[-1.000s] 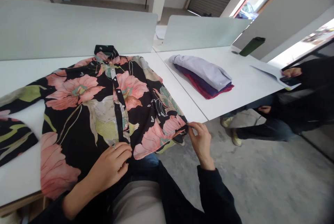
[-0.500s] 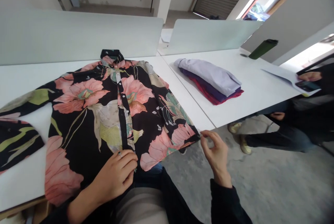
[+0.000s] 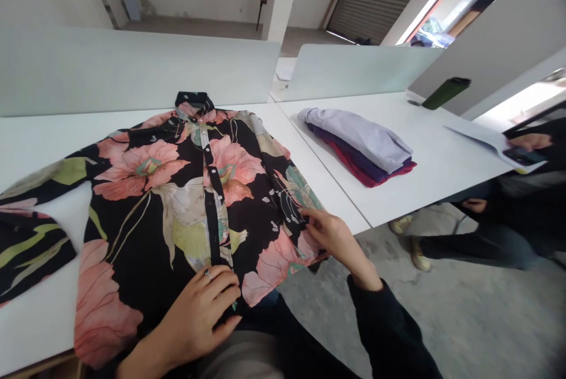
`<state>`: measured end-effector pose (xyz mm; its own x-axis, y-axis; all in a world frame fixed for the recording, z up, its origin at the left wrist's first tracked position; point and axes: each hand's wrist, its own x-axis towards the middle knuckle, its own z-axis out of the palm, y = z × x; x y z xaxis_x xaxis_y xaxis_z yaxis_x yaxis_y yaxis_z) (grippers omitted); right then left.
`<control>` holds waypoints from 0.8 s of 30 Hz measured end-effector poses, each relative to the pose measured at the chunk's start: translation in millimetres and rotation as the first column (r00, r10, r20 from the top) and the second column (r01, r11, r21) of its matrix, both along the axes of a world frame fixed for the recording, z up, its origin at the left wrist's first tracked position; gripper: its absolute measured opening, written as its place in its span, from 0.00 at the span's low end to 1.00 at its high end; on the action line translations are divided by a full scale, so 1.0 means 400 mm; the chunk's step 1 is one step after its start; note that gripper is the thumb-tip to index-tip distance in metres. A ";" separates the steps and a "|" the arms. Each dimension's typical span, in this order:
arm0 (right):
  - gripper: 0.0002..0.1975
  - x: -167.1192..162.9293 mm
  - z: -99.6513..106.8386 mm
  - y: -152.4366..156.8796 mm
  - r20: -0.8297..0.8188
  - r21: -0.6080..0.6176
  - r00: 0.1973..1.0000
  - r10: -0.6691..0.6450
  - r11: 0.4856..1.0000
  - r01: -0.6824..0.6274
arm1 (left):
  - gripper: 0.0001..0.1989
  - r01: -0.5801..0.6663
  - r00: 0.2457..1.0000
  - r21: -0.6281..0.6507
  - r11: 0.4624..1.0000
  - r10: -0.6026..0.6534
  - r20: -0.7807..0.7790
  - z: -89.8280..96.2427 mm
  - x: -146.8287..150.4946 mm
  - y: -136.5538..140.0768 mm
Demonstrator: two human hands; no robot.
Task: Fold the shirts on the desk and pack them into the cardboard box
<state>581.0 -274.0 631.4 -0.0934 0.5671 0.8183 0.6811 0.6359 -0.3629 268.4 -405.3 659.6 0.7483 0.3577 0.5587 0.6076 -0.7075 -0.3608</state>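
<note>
A black button-up shirt with large pink flowers lies spread face up, its collar at the far side. My left hand, with a ring on one finger, rests on the lower front beside the button strip. Its fingers are bent and a little apart, with the thumb away from them. Over the shirt's right-side sleeve, near the cuff, my right hand has its thumb and fingertips pinched on the cloth. The other sleeve lies folded back at the left edge of the view.
A folded stack with a lavender garment over purple and red ones lies on the adjoining white table. Beyond are a dark green cylinder and paper sheets. A seated person is at right. Frosted dividers line the back.
My right hand has moved left and inward from the cuff's outer corner onto the sleeve. My left hand stays near the hem, its thumb further from the fingers. The view has tilted slightly.
</note>
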 end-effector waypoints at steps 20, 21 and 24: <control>0.18 0.049 0.060 0.046 -0.234 0.014 0.969 0.073 0.997 -0.071 | 0.08 -0.007 1.000 -0.094 0.996 0.009 0.025 -0.004 -0.002 0.003; 0.17 0.054 0.071 0.043 -0.317 0.007 0.939 0.131 0.991 -0.135 | 0.08 -0.010 1.000 -0.108 0.994 0.013 0.027 -0.004 -0.002 0.002; 0.15 0.070 0.119 0.027 -0.560 0.044 0.769 0.309 0.937 -0.345 | 0.11 -0.016 1.000 -0.191 0.982 0.020 0.022 0.007 -0.002 -0.009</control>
<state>609.0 -263.3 678.9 0.1730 0.6331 0.7545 0.1087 0.7491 -0.6534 267.7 -409.0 662.4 0.7280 0.4726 0.4967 0.6277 -0.7507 -0.2058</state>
